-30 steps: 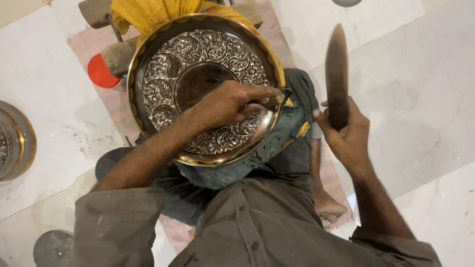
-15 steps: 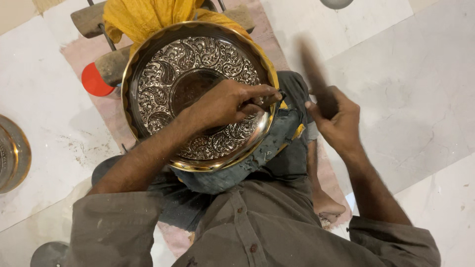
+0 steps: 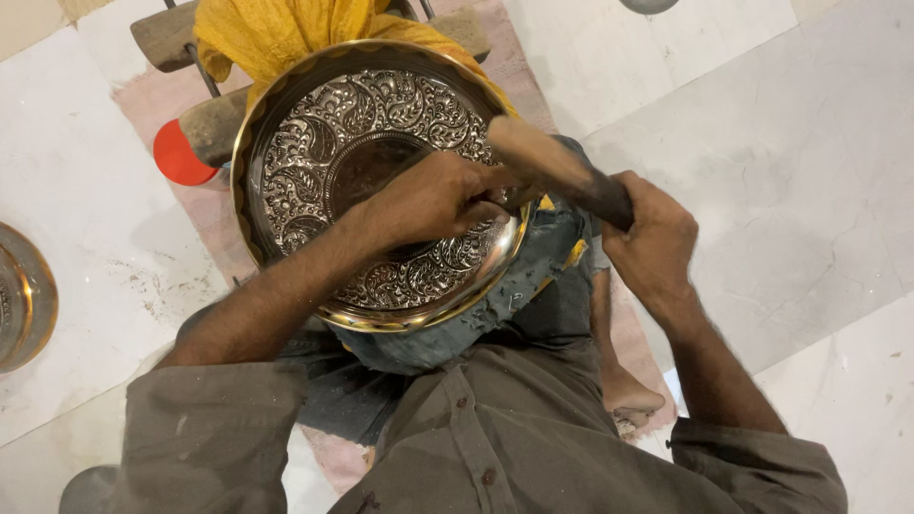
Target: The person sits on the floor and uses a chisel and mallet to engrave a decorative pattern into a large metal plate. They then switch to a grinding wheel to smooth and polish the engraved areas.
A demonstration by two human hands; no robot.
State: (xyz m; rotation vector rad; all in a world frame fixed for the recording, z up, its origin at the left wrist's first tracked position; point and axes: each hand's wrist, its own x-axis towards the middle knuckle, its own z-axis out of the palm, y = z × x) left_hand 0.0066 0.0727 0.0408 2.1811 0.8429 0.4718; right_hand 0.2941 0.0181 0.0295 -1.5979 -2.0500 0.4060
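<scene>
A large round metal plate [image 3: 314,162] with embossed floral patterns and a golden rim rests tilted on my lap. My left hand [image 3: 433,195] lies closed on its right side, pinching a small tool whose tip is hidden under the fingers. My right hand [image 3: 652,228] grips the dark handle of a wooden mallet [image 3: 543,162]. The mallet's head is down at the fingers of my left hand, over the plate's right rim.
A yellow cloth [image 3: 276,29] drapes a wooden stand [image 3: 214,119] behind the plate. A red round lid [image 3: 181,152] lies on the pink mat [image 3: 152,90] to the left. Another metal plate [image 3: 24,295] sits at the left edge on the marble floor. My bare foot [image 3: 624,381] rests lower right.
My right hand swung the mallet down from upright at the right side onto the tool held by my left hand. The left hand and plate stayed in place.
</scene>
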